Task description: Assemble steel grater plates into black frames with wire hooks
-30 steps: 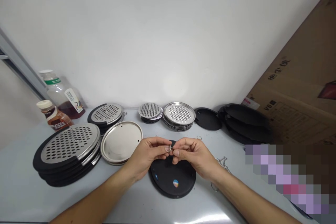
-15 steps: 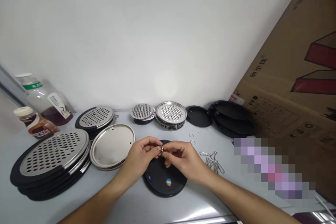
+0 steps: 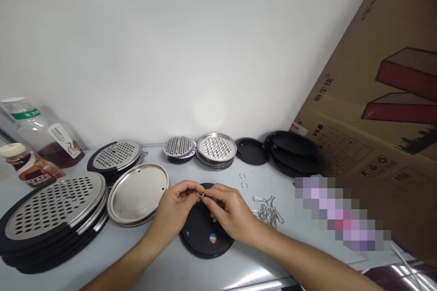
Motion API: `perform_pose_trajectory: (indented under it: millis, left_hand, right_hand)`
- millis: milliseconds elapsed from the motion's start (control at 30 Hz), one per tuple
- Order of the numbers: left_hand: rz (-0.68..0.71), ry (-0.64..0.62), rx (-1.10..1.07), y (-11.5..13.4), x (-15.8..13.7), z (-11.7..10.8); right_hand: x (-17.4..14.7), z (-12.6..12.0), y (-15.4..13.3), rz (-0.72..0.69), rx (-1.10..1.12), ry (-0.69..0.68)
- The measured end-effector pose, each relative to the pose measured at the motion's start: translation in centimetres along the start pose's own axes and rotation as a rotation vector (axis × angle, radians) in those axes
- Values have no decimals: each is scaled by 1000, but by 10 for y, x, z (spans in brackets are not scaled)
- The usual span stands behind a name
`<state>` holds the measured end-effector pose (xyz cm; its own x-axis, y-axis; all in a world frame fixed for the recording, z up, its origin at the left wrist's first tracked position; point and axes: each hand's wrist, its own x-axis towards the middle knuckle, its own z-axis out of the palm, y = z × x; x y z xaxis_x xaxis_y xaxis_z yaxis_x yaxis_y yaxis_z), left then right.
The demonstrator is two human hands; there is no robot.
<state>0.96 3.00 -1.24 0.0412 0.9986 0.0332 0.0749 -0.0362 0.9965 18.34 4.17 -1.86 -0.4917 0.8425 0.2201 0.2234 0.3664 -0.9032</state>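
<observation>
We could have dropped the tiny metal ring (image 3: 200, 196)
Our left hand (image 3: 175, 207) and right hand (image 3: 228, 209) pinched it, fingertips nearly together, above the black disc (image 3: 200, 238); being thin, it might have slipped.

Cannot make out the full shape of the small metal piece (image 3: 200, 196), largely covered by the fingers (image 3: 188, 185). Cannot see all of the black disc (image 3: 200, 248), partly behind the same fingers. Cannot identify the pixelated object (image 3: 336, 213). Cannot read the fine print on the carton (image 3: 355, 122), cut off by the right edge.
</observation>
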Motion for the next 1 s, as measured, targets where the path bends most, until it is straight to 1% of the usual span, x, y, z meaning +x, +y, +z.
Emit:
perform_pose_trajectory:
  millis: [67,100,167,267,300,367,433,500,600,733,833,933,1000]
  left_hand:
    - [-22,-18,-17,0,0,0]
    - [-40,-31,-38,0,0,-1]
    - [-97,-67,-116,0,0,-3]
    - [-196,-164,-258,1,2,-9]
    - [-218,-194,-275,1,3,-12]
    - [-218,-239,-219,3,3,-16]
    - [-151,-271,-92,7,3,-18]
    - [-44,-303,15,10,1,-19]
    - [105,-345,95,16,0,-18]
    - [237,-403,231,23,0,-20]
    - [267,-409,324,27,0,-25]
    - [256,-434,355,29,0,-28]
    - [271,-424,385,29,0,-29]
  right_hand:
    - [0,-1,-2,-3,2,4]
    - [1,-1,-2,19,47,-3]
    - [3,-3,0,99,193,-43]
    - [7,-7,4,209,388,-129]
    - [8,-8,5,230,430,-150]
    - [10,-9,8,267,508,-172]
    - [10,-10,10,302,578,-184]
    - [9,-11,12,323,611,-195]
    - [7,-12,14,316,610,-224]
    - [6,-11,15,302,625,-254]
    - [7,-11,14,318,648,-261]
    - [7,-11,15,341,653,-265]
    - [7,-11,15,349,642,-275]
